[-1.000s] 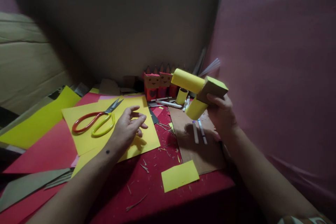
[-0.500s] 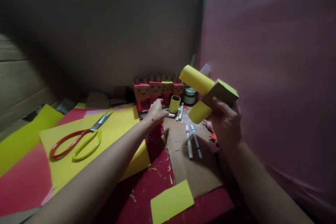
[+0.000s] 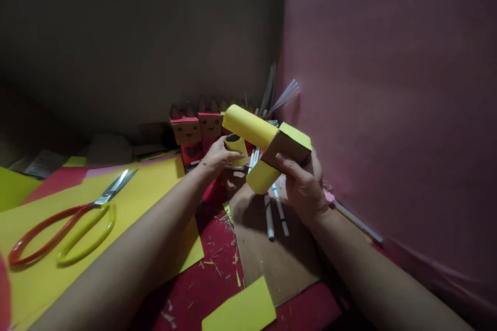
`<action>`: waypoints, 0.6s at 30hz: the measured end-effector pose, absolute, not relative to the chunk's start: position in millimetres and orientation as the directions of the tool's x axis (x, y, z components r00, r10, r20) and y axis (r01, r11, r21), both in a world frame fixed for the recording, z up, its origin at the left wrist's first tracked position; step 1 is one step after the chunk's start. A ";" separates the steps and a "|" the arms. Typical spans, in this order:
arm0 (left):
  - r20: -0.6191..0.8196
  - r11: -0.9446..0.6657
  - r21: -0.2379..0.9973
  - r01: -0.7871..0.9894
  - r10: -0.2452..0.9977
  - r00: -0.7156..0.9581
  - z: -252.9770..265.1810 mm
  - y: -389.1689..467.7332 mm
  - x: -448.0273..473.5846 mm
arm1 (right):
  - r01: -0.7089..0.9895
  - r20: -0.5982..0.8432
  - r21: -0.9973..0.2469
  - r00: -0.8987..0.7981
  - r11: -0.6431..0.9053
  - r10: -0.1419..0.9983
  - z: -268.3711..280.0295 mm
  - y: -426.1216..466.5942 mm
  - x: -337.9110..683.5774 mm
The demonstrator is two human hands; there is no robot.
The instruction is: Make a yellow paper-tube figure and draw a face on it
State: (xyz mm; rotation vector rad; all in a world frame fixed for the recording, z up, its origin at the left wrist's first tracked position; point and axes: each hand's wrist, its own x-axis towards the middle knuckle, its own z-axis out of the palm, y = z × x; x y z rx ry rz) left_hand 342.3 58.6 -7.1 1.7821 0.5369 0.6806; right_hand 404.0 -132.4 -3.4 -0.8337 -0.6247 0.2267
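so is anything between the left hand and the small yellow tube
Nothing visible: the left hand touches the small yellow tube, thumb across its front. The right hand holds a yellow-and-brown piece further right.

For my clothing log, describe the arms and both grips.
The left arm and right arm are bare where visible: no sleeves, no watch. The left grip and right grip wear no gloves. The left arm has a small dark spot near the grip.

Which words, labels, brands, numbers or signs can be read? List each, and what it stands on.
None can be read.
White markers: any print is too small to read.
Yellow tube and box-and-tube piece: no lettering visible.
Figures: drawn faces, no legible lettering.
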 end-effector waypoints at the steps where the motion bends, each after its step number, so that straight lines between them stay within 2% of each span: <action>1: 0.162 -0.268 0.963 0.019 0.635 0.756 -6.0 54.7 328.7 | 0.045 0.434 -0.744 0.791 0.666 0.432 -4.7 -132.4 403.9; 6: 0.094 -0.188 0.982 0.018 0.569 0.817 -9.7 29.3 277.5 | 0.049 0.443 -0.770 0.759 0.637 0.478 -17.2 -128.7 402.8; 12: 0.143 -0.233 0.973 0.007 0.621 0.771 -15.8 25.2 271.0 | 0.073 0.401 -0.828 0.771 0.557 0.494 -30.8 -122.6 396.4; 18: 0.167 -0.254 0.967 -0.008 0.612 0.773 -25.7 27.0 289.5 | 0.202 0.414 -0.864 0.806 0.460 0.423 -28.0 -129.2 394.1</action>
